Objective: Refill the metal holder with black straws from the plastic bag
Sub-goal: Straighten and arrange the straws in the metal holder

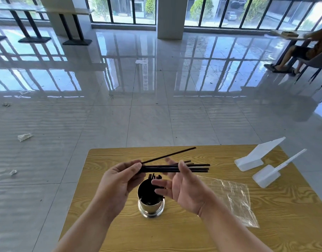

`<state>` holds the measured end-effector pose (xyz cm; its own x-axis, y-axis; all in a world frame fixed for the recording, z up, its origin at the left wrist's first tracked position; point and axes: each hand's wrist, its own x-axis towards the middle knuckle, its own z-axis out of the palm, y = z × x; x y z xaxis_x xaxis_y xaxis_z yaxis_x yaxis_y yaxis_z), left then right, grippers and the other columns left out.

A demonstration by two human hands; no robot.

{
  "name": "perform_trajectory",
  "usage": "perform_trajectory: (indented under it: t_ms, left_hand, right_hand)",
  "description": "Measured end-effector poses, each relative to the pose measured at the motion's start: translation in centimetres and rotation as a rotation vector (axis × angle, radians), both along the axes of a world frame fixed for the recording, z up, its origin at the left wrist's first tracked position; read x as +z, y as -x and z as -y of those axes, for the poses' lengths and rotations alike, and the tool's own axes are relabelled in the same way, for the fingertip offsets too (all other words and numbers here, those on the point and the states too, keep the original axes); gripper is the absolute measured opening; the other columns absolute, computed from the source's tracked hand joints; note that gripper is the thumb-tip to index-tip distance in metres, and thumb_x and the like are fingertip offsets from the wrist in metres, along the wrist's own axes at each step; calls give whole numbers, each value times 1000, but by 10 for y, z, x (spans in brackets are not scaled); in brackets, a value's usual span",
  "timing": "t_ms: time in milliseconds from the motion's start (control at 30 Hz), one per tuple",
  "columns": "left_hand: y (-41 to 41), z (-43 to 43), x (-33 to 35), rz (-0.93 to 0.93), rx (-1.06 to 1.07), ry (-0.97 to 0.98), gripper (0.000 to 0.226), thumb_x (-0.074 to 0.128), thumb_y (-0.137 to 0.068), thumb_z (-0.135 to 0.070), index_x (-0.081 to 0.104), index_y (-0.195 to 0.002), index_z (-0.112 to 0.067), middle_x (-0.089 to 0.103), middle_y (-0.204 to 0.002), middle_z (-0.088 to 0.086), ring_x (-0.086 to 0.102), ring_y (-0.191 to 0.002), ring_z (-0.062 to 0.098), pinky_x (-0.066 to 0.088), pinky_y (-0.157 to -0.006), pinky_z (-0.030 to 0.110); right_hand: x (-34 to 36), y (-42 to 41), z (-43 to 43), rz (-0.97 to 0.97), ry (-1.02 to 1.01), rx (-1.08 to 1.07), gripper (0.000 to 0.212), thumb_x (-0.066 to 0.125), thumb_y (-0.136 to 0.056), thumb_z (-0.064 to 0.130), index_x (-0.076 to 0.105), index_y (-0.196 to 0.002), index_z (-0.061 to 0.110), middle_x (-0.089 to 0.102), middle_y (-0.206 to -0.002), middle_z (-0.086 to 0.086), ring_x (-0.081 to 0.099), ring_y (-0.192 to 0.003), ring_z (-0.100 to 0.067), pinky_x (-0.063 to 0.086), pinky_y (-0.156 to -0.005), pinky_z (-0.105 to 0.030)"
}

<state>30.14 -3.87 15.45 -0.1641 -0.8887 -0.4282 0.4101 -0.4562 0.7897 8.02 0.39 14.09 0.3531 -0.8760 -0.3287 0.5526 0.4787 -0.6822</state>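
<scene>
A shiny metal holder (150, 206) stands upright on the wooden table (120, 233), with several black straws sticking out of its top. Directly above it, my left hand (118, 180) is shut on one end of a bundle of black straws (196, 168) held level and pointing right; one straw fans upward. My right hand (182, 186) hovers open beside the bundle, fingers spread, its thumb in front of the straws. The clear plastic bag (234, 199) lies flat on the table to the right of the holder.
Two white plastic stands (251, 159) (267, 174) sit at the table's far right corner. Beyond the table is a glossy tiled floor with scraps of litter (24, 137). A seated person (302, 50) is at the far right by another table.
</scene>
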Motion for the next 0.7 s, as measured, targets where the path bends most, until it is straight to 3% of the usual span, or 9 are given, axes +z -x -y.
perform_trajectory:
  t_ms: [100, 200, 267, 367, 500, 600, 700]
  left_hand:
    - [5, -5, -16, -122, 3, -143, 22, 82, -71, -7, 83, -92, -3, 79, -91, 20, 78, -74, 22, 63, -61, 25]
    - [7, -8, -35, -206, -6, -236, 28, 79, -74, -2, 78, -101, 5, 78, -99, 24, 79, -78, 25, 64, -61, 26]
    - [7, -9, -48, -203, -27, -265, 29, 78, -78, -1, 74, -106, 4, 77, -104, 26, 79, -81, 26, 64, -63, 27]
    - [2, -8, -65, 89, -138, -197, 17, 73, -93, -5, 75, -109, -5, 79, -105, 20, 77, -80, 22, 64, -69, 30]
    - [-13, -4, -77, 564, -227, -19, 11, 71, -98, -22, 75, -108, -24, 82, -96, 1, 77, -81, 18, 60, -65, 26]
    - [-19, 1, -76, 754, -202, 96, 5, 73, -94, -26, 75, -98, -28, 80, -87, -5, 75, -74, 15, 62, -60, 31]
    - [-21, 7, -74, 971, -262, 242, 5, 72, -92, -37, 71, -97, -35, 75, -84, -11, 69, -68, 2, 56, -58, 30]
  right_hand:
    - [13, 2, 9, 65, 6, -150, 86, 94, -70, 57, 61, -139, 17, 71, -121, -16, 71, -94, -31, 62, -76, -38]
    - [19, 1, 16, -232, -3, -308, 33, 81, -91, 39, 78, -103, 9, 75, -94, -15, 72, -75, -25, 60, -62, -33]
    - [17, 1, 19, -470, 21, -362, 24, 71, -101, 25, 78, -90, 5, 78, -88, -17, 74, -72, -26, 62, -62, -36]
    - [14, -1, 15, -819, 159, -292, 28, 65, -105, 23, 77, -86, 6, 80, -80, -12, 79, -74, -26, 68, -70, -45]
    - [0, -8, 8, -1190, 406, -120, 39, 62, -104, 37, 70, -74, 16, 69, -65, -3, 67, -60, -22, 57, -59, -36]
    - [-14, -19, 13, -1275, 473, -137, 39, 64, -102, 42, 67, -71, 19, 65, -68, 2, 59, -61, -13, 51, -59, -29]
    - [-26, -30, 19, -1269, 436, -82, 28, 69, -97, 44, 72, -79, 23, 70, -79, 6, 65, -75, -9, 56, -68, -26]
